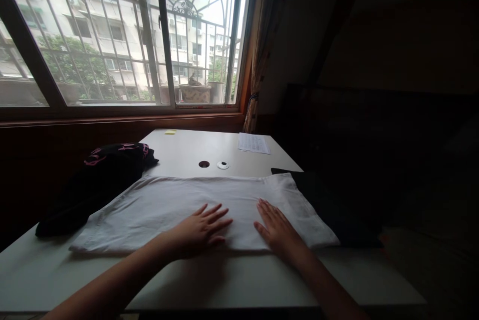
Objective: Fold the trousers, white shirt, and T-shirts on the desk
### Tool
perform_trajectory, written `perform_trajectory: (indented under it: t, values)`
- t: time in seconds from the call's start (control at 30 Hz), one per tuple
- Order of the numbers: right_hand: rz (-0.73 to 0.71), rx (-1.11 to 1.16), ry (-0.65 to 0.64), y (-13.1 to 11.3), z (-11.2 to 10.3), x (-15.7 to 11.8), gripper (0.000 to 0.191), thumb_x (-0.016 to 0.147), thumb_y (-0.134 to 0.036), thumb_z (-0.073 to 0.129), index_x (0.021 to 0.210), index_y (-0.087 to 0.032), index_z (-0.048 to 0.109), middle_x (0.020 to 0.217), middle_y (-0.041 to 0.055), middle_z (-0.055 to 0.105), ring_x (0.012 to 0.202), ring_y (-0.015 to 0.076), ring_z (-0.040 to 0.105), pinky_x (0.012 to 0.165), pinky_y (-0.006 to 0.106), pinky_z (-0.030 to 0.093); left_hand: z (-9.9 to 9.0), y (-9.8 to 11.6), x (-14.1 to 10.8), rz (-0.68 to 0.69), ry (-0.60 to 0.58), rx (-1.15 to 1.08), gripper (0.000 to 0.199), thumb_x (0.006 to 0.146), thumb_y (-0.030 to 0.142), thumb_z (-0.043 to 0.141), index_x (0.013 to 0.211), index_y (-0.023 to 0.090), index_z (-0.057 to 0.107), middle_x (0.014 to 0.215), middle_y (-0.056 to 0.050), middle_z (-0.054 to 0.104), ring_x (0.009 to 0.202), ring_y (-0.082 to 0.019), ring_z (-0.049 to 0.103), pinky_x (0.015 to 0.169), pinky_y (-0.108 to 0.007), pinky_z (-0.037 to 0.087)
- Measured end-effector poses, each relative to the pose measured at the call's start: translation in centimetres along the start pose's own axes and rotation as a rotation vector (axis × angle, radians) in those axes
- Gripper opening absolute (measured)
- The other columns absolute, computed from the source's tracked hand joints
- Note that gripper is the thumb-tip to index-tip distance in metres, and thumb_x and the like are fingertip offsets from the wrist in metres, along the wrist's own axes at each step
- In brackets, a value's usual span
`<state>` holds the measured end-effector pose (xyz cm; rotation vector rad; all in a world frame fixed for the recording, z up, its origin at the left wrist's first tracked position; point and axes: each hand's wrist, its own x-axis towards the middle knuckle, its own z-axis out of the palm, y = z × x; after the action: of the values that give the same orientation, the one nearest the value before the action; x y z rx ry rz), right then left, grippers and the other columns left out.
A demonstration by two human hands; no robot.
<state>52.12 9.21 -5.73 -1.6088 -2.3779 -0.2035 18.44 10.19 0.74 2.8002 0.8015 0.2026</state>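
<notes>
While the white garment (145, 210) is laid flat across the white table (187, 148), it is touched by the left hand (204, 229), fingers spread; by the right hand (277, 228), fingers close together.

the left hand (204, 230) is bare, with slim, tapering fingers (223, 222) and a shorter thumb (217, 241). its left wrist (170, 247) is narrow and bare, and the left forearm (130, 275) is slender and smooth in outline, broadening gradually and bare as far as the near edge of the desk (262, 285). the right hand (277, 230) is bare too, slim-fingered, its nails too small to make out in detail. the right wrist (298, 252) is narrow, and the right forearm (325, 282) is equally slender, bare down to that same near edge, partly dimmed by shade.
</notes>
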Motion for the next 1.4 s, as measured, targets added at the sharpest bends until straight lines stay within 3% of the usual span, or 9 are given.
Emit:
perform_trajectory:
  t: [0.1,0.2,0.43,0.63,0.87,1.07,1.23,1.4]
  values:
    - [-0.002,-0.005,-0.003,0.0,-0.1,0.0,0.063,0.107,-0.049,0.036,0.157,-0.011,0.042,0.165,0.0168,0.035,0.153,0.03,0.033,0.124,0.052,0.03,0.2,1.6,2.1,0.175,-0.06,-0.061,0.061,0.106,0.057,0.037,0.162,0.034,0.028,0.17,-0.007,0.024,0.158,-0.03,0.017,0.129,-0.057,0.009]
    - [0.002,-0.009,-0.022,0.0,-0.2,0.0,0.063,0.107,-0.049,0.036,0.157,-0.011,0.041,0.165,0.0158,0.034,0.153,0.0295,0.033,0.124,0.051,0.03,0.1,1.9,2.0,0.286,-0.066,-0.111,0.069,0.103,0.058,0.045,0.164,0.033,0.024,0.17,-0.006,0.023,0.158,-0.03,0.016,0.129,-0.056,0.004]
    - [0.027,-0.03,-0.019,0.7,-0.4,0.2,0.062,0.105,-0.048,0.039,0.154,-0.011,0.046,0.163,0.0158,0.038,0.152,0.0315,0.035,0.124,0.055,0.029,-1.0,2.8,0.1,0.349,-0.092,-0.198,0.076,0.103,0.056,0.049,0.166,0.029,0.015,0.169,-0.006,0.026,0.156,-0.029,0.021,0.131,-0.051,0.003]
    - [0.179,-0.111,0.005,5.2,-1.3,-1.6,0.065,0.103,-0.056,0.037,0.15,-0.013,0.053,0.163,0.0149,0.04,0.152,0.0318,0.034,0.123,0.054,0.029,-1.1,2.9,0.0,0.321,-0.106,-0.199,0.076,0.103,0.056,0.047,0.166,0.028,0.015,0.169,-0.006,0.025,0.157,-0.028,0.02,0.131,-0.05,0.002]
    - [0.407,-0.105,-0.002,12.1,-0.7,-5.2,0.068,0.1,-0.054,0.027,0.155,-0.018,0.047,0.163,0.0108,0.04,0.151,0.0287,0.038,0.12,0.053,0.035,-0.8,2.6,-0.4,0.323,-0.066,-0.173,0.074,0.105,0.057,0.044,0.166,0.028,0.014,0.168,-0.006,0.028,0.156,-0.027,0.023,0.132,-0.047,0.005]
    - [0.454,-0.147,0.074,13.8,-0.1,-6.2,0.071,0.098,-0.05,0.024,0.152,-0.01,0.049,0.158,0.0147,0.047,0.148,0.0294,0.042,0.119,0.053,0.035,-0.7,2.5,-0.4,0.289,-0.067,-0.162,0.066,0.106,0.056,0.04,0.164,0.03,0.022,0.168,-0.004,0.029,0.156,-0.025,0.025,0.132,-0.044,0.008]
    - [0.49,-0.135,0.081,13.5,-0.1,-6.0,0.075,0.099,-0.052,0.02,0.151,-0.006,0.049,0.157,0.0141,0.048,0.148,0.0299,0.042,0.119,0.052,0.035,0.6,-1.2,-0.7,0.113,0.017,-0.077,0.061,0.107,0.054,0.037,0.163,0.034,0.023,0.168,-0.002,0.028,0.157,-0.024,0.022,0.131,-0.046,0.005]
    - [0.491,-0.121,0.103,14.1,0.2,-6.0,0.073,0.1,-0.05,0.018,0.147,-0.006,0.054,0.154,0.016,0.052,0.146,0.0302,0.044,0.119,0.052,0.036,0.7,-8.2,-3.1,-0.321,0.046,0.038,0.063,0.106,0.062,0.028,0.161,0.031,0.031,0.168,-0.007,0.027,0.157,-0.031,0.02,0.127,-0.06,0.01]
